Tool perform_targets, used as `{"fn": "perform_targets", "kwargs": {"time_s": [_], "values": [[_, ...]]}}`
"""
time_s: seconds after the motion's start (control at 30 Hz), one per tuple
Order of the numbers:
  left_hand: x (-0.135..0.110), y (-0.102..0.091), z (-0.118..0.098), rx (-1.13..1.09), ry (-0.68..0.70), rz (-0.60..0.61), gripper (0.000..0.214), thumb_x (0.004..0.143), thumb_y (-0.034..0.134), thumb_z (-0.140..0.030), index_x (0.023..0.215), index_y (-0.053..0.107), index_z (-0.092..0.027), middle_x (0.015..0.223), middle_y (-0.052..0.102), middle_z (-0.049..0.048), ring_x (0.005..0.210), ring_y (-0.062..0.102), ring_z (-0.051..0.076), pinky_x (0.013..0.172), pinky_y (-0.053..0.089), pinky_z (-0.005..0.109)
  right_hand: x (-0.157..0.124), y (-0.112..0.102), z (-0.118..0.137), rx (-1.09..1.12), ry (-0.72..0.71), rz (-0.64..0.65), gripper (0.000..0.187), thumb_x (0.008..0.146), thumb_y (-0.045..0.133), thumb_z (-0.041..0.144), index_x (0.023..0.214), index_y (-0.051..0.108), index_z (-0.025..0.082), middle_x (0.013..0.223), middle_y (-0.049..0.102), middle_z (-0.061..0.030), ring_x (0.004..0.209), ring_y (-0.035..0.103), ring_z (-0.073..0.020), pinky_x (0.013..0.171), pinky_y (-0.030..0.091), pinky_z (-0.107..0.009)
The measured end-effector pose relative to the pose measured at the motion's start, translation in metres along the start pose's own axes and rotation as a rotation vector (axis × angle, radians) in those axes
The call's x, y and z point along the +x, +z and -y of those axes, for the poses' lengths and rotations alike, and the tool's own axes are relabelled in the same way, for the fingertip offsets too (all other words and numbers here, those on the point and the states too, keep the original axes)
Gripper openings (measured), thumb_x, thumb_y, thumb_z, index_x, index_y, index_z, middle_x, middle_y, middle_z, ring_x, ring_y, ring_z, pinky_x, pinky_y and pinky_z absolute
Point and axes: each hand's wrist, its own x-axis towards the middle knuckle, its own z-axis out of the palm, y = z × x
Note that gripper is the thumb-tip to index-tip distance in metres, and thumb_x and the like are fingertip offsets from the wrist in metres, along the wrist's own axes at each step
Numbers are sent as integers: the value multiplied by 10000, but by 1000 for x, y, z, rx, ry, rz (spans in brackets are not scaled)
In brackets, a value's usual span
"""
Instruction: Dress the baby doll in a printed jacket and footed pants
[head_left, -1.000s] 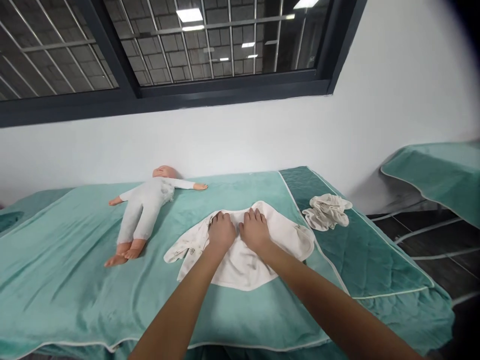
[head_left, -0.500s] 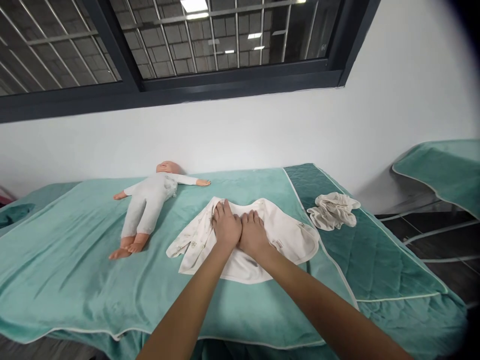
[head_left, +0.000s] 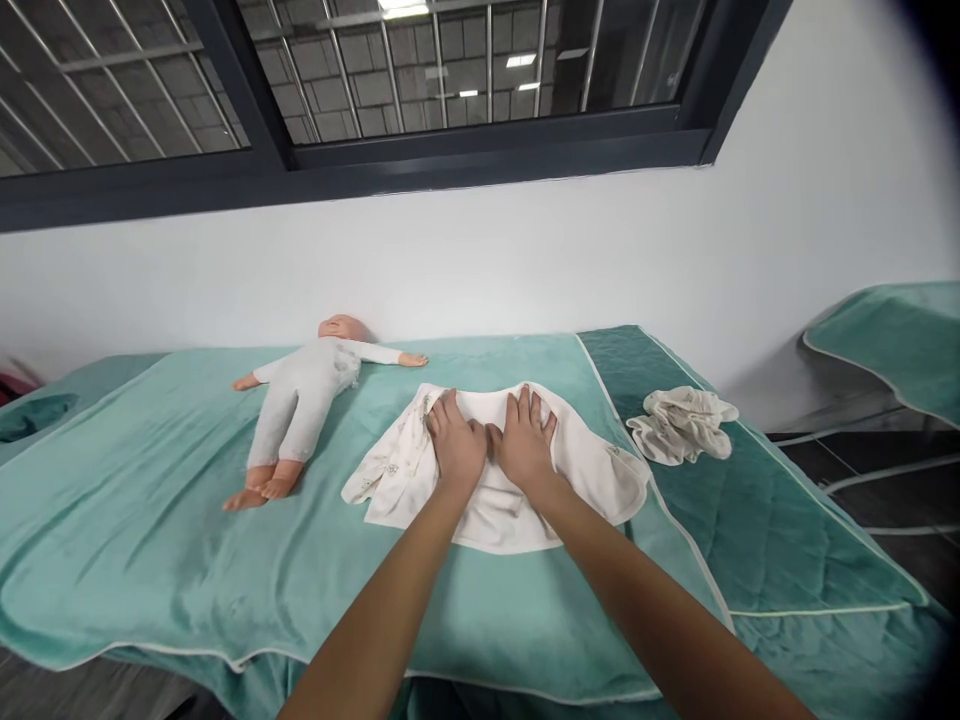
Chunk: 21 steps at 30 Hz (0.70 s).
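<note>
A white baby garment lies spread on the teal blanket in the middle of the bed. My left hand and my right hand lie flat on it side by side, fingers stretched out and pointing to the wall. Neither hand holds anything. A baby doll in a pale suit lies on its back to the left of the garment, arms out, head near the wall.
A crumpled white cloth sits on the darker quilted cover to the right. The white wall and a dark-framed window stand behind the bed. A second teal-covered bed is at the far right, with dark floor between.
Both hands have slid a little farther up the garment toward the wall, and the fingers have stretched out flatter. The camera has shifted slightly.
</note>
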Motion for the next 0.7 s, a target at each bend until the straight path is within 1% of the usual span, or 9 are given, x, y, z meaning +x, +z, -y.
{"fn": "perform_targets", "kwargs": {"time_s": [0.07, 0.13, 0.27, 0.37, 0.47, 0.57, 0.63, 0.7], "values": [[9, 3, 2, 1, 2, -10, 480, 821, 488, -148, 1295, 473, -70, 1339, 498, 199, 1368, 383, 317, 1166, 315, 467, 7, 0, -3, -17, -25, -24, 695, 986, 331, 461, 1581, 184, 131, 1666, -38, -112, 1529, 34, -320, 1184, 129, -602], [19, 7, 4, 30, -7, 22, 435, 823, 494, -163, 1248, 499, -71, 1359, 487, 213, 1378, 372, 332, 1150, 332, 486, 17, 1, -6, -38, -41, -25, 703, 986, 335, 460, 1590, 153, 148, 1664, -79, -98, 1530, 23, -315, 1187, 131, -594], [42, 22, 6, 112, -2, 133, 544, 864, 491, -237, 1384, 446, -82, 1506, 379, 226, 1421, 323, 381, 1138, 343, 524, 45, 4, -11, -74, -20, -26, 719, 984, 349, 473, 1593, 144, 148, 1664, -78, -108, 1527, 24, -322, 1189, 122, -591], [54, 37, 8, 168, 14, 178, 609, 903, 456, -274, 1470, 377, -66, 1547, 347, 232, 1441, 303, 390, 1161, 314, 526, 66, 10, -16, -102, -17, -42, 706, 988, 340, 470, 1591, 159, 150, 1667, -49, -111, 1524, 36, -321, 1191, 120, -582], [58, 50, 12, 205, 54, 173, 621, 947, 391, -300, 1503, 333, -30, 1548, 351, 243, 1439, 314, 382, 1195, 268, 511, 79, 20, -22, -137, -44, -63, 681, 996, 313, 465, 1586, 187, 150, 1670, -11, -115, 1519, 63, -321, 1197, 117, -560], [59, 56, 11, 202, 48, 156, 634, 968, 363, -329, 1524, 303, -29, 1552, 334, 251, 1432, 325, 387, 1189, 283, 510, 82, 29, -25, -148, -43, -64, 660, 1002, 280, 475, 1576, 233, 153, 1666, 59, -134, 1510, 110, -324, 1198, 115, -544], [60, 54, 8, 184, 66, 119, 633, 976, 347, -326, 1553, 257, -82, 1559, 328, 226, 1434, 325, 371, 1185, 296, 506, 81, 31, -25, -147, -38, -69, 656, 1001, 279, 477, 1573, 249, 158, 1664, 85, -136, 1505, 130, -323, 1200, 115, -535], [61, 52, 5, 164, 103, 88, 629, 984, 328, -316, 1578, 202, -155, 1562, 334, 183, 1442, 320, 344, 1188, 300, 497, 79, 30, -25, -145, -35, -95, 666, 996, 294, 479, 1578, 235, 161, 1666, 68, -133, 1506, 127, -322, 1201, 115, -529]]}}
